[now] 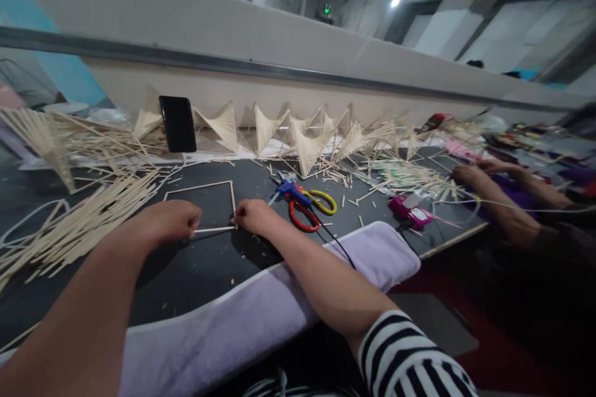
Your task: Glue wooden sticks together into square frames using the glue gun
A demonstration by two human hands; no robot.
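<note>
Four thin sides make up the stick frame (214, 230), which lies left of the middle of the dark desk (195, 273), nearer the front edge than the row of models. The left hand (174, 220) is closed, fingers curled in at the frame's near left corner; its fingertips are hidden. The right hand (249, 216) grips the near right corner between thumb and fingers, and a stick spans the gap between the hands.

Toward the desk's left edge lies a thick, fanned pile of loose sticks (88, 217). Along the back edge stands a row of twisted stick models (310, 142), with a black phone (177, 124) propped upright among them. Just beyond the right hand are clustered tools (295, 192) with blue, red and yellow parts; a black cord (342, 249) runs from near them toward the front edge. Nearer the right end sits a magenta device (412, 212). A lilac cushion (261, 310) lines the front edge, beneath the forearms. Farther right, a co-worker's hands (472, 180) reach over the desk; I cannot tell what they hold.
</note>
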